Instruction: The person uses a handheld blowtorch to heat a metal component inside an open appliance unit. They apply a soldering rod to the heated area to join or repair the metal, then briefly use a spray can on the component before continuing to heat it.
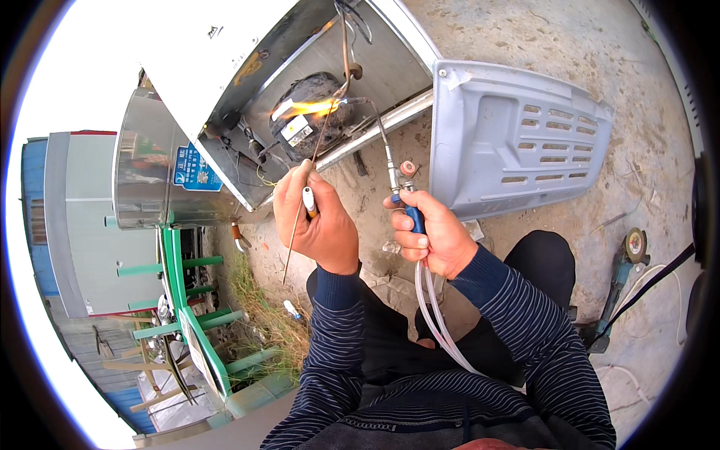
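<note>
My right hand [431, 232] is closed round the blue handle of a gas torch [394, 169], whose bent metal neck reaches up into an open metal cabinet. From its tip a yellow-orange flame [304, 107] blows leftward across a copper pipe [346, 56], above a black compressor [319, 120]. Between the fingers of my left hand [326, 232] is a thin brazing rod [289, 259], its upper end close to the flame and pipe joint. The same hand grips a small white object, apparently a lighter [308, 199]. Clear twin hoses [439, 319] run from the torch toward my lap.
The white cabinet [180, 60] lies tipped, with wires inside. A grey vented plastic panel [510, 142] leans at its right. An angle grinder [622, 277] with a cord stands on the concrete at right. Green metal framing [176, 285] and dry grass [262, 322] are at left.
</note>
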The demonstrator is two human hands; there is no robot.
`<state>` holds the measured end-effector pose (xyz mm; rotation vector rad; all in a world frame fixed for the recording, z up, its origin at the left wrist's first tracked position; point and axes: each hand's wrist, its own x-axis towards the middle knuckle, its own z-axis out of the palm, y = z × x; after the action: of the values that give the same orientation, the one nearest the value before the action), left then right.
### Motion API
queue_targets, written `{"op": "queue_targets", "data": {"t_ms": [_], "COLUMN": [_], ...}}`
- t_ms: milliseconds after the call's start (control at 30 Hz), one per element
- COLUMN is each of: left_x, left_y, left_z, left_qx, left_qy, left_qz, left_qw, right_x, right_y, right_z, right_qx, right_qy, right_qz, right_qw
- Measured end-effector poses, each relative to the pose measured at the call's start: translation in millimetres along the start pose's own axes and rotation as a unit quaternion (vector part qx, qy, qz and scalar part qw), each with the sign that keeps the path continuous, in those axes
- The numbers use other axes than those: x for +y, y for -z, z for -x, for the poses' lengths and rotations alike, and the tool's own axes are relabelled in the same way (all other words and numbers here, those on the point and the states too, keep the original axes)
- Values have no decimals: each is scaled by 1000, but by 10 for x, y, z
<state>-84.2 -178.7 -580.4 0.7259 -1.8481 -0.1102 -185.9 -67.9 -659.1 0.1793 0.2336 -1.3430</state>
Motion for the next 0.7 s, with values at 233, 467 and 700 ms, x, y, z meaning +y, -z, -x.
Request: {"op": "queue_targets", "data": {"t_ms": [233, 467, 700], "left_x": [23, -8, -12], "left_y": [19, -8, -28], "left_z": [2, 31, 27], "left_qx": [-8, -10, -7], "left_qy": [-9, -10, -2], "left_qz": [-20, -13, 3], "left_qw": [1000, 1000, 1000], "right_x": [0, 15, 23], "right_y": [33, 10, -1], "right_z": [-11, -14, -7], "right_qx": [-1, 2, 10], "right_qy": [2, 0, 5], "right_qz": [-1, -1, 2], "right_qw": [1000, 1000, 1000]}}
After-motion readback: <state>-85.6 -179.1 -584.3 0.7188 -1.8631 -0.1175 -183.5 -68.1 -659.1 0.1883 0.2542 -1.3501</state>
